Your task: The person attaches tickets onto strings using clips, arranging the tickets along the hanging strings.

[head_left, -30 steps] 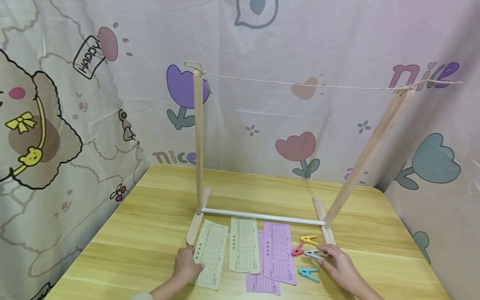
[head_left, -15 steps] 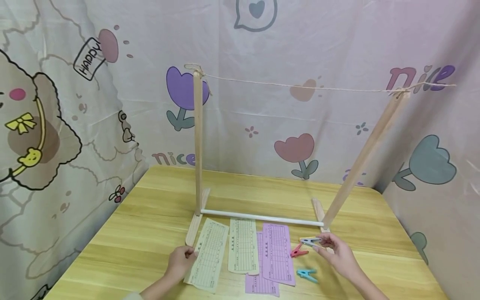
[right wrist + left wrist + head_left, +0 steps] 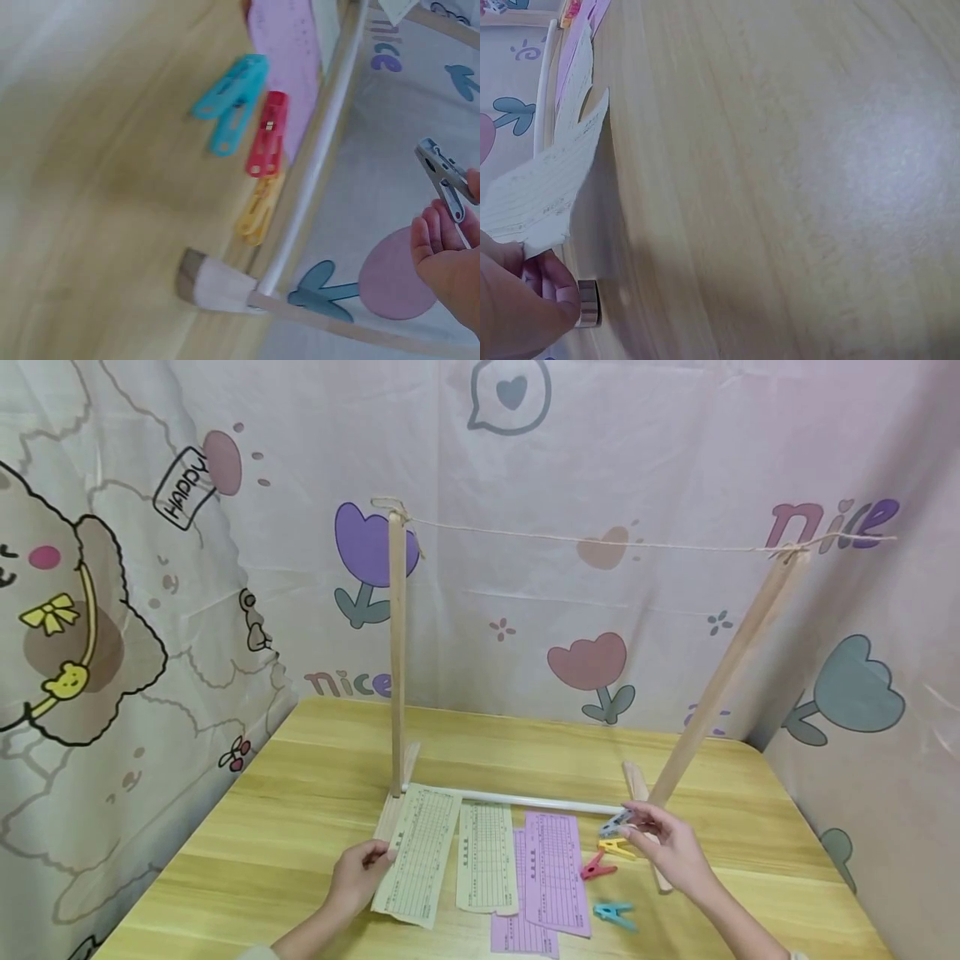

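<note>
My left hand [image 3: 358,878] pinches the left edge of a pale green printed slip [image 3: 420,860], which is lifted off the table, as the left wrist view shows. My right hand [image 3: 671,847] holds a grey clothespin [image 3: 441,176] by its handle ends, raised above the table. Below it lie a yellow clothespin [image 3: 617,848], a red clothespin [image 3: 597,865] and a blue clothespin [image 3: 615,914]. A second green slip [image 3: 487,860] lies in the middle, and to its right a purple slip [image 3: 555,872] overlaps another purple slip [image 3: 525,937].
Behind the slips stands a wooden frame with a left post [image 3: 397,660], a leaning right post [image 3: 727,681] and a white crossbar [image 3: 540,802]. A string [image 3: 525,532] is tied between the post tops. Printed cloth hangs around the wooden table [image 3: 247,835].
My left hand has taken hold of the left green slip and raised it off the table. My right hand has lifted the grey clothespin away from the others, up toward the frame.
</note>
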`<state>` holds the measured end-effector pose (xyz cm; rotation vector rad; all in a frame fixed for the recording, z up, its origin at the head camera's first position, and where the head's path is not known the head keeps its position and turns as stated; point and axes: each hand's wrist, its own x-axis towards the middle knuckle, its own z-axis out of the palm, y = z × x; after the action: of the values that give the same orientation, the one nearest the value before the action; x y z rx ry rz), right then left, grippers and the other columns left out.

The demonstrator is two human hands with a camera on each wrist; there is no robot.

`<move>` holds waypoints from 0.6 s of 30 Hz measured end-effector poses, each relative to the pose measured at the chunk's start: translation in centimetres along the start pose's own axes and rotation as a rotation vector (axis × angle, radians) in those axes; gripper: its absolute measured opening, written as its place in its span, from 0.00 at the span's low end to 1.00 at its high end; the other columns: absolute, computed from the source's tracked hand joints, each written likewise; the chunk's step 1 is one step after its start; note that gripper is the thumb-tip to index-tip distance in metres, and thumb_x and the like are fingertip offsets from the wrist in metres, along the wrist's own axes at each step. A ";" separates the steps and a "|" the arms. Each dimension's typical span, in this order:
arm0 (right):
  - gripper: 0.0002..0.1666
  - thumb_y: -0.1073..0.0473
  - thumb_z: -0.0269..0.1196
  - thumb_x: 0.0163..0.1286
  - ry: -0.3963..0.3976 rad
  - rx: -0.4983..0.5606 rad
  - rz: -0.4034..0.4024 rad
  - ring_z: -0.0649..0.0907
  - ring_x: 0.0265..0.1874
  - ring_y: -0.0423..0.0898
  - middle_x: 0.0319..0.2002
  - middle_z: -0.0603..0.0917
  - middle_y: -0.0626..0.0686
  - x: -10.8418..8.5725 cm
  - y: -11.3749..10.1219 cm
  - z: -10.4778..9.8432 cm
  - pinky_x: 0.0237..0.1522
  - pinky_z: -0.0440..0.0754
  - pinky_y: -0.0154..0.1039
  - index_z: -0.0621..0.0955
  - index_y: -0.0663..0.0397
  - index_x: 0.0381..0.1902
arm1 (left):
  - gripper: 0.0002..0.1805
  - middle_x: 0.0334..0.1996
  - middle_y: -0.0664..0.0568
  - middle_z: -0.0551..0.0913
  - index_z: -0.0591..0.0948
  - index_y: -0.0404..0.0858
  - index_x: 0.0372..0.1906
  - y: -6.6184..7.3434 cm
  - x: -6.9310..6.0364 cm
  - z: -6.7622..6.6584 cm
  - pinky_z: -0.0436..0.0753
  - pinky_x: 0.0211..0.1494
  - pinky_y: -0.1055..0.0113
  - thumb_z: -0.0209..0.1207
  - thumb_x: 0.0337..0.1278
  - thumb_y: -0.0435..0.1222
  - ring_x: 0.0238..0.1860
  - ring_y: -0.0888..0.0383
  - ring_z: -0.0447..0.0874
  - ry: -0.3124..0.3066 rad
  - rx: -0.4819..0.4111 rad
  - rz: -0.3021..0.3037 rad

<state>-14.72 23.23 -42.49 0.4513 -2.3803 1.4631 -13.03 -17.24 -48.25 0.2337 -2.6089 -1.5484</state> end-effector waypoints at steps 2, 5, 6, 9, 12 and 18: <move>0.20 0.75 0.63 0.54 0.002 0.001 -0.010 0.77 0.32 0.28 0.31 0.80 0.46 0.5 -0.5 0.0 0.35 0.78 0.22 0.76 0.75 0.46 | 0.07 0.25 0.49 0.79 0.81 0.28 0.34 0.2 0.1 0.0 0.73 0.28 0.77 0.59 0.55 0.30 0.24 0.67 0.69 -0.001 -0.016 0.003; 0.22 0.75 0.64 0.53 0.010 0.021 -0.009 0.77 0.32 0.29 0.32 0.79 0.49 1.2 -1.3 0.0 0.36 0.78 0.22 0.75 0.75 0.48 | 0.07 0.26 0.50 0.79 0.81 0.28 0.36 0.5 0.5 0.0 0.73 0.29 0.77 0.58 0.56 0.31 0.25 0.67 0.69 -0.003 -0.037 0.004; 0.22 0.75 0.64 0.53 0.011 0.031 0.000 0.77 0.33 0.29 0.32 0.79 0.49 1.4 -1.5 0.0 0.37 0.78 0.21 0.75 0.75 0.48 | 0.07 0.26 0.50 0.79 0.81 0.28 0.36 0.7 0.6 0.0 0.73 0.30 0.77 0.58 0.56 0.31 0.26 0.67 0.69 -0.002 -0.043 0.007; 0.22 0.74 0.65 0.53 0.012 0.056 0.025 0.77 0.33 0.30 0.33 0.79 0.48 2.0 -2.1 0.1 0.38 0.77 0.21 0.74 0.74 0.47 | 0.08 0.27 0.49 0.79 0.81 0.28 0.37 1.2 1.0 -0.1 0.73 0.31 0.77 0.58 0.57 0.31 0.27 0.67 0.70 0.000 -0.064 0.015; 0.20 0.73 0.65 0.54 0.010 0.057 0.037 0.76 0.34 0.30 0.34 0.79 0.49 2.5 -2.7 0.1 0.38 0.77 0.21 0.75 0.72 0.47 | 0.09 0.28 0.48 0.79 0.80 0.27 0.38 1.8 1.3 -0.3 0.74 0.31 0.77 0.58 0.57 0.31 0.27 0.66 0.70 0.005 -0.089 0.007; 0.18 0.72 0.64 0.57 0.002 0.052 -0.028 0.76 0.33 0.30 0.33 0.79 0.46 3.7 -3.8 0.4 0.36 0.77 0.22 0.76 0.72 0.46 | 0.10 0.31 0.46 0.80 0.79 0.27 0.41 3.0 1.9 -0.6 0.75 0.32 0.76 0.57 0.58 0.31 0.30 0.63 0.72 0.009 -0.119 -0.028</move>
<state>-16.54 20.84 -38.04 0.4933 -2.3295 1.5151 -15.08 -16.69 -45.28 0.2674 -2.5059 -1.7000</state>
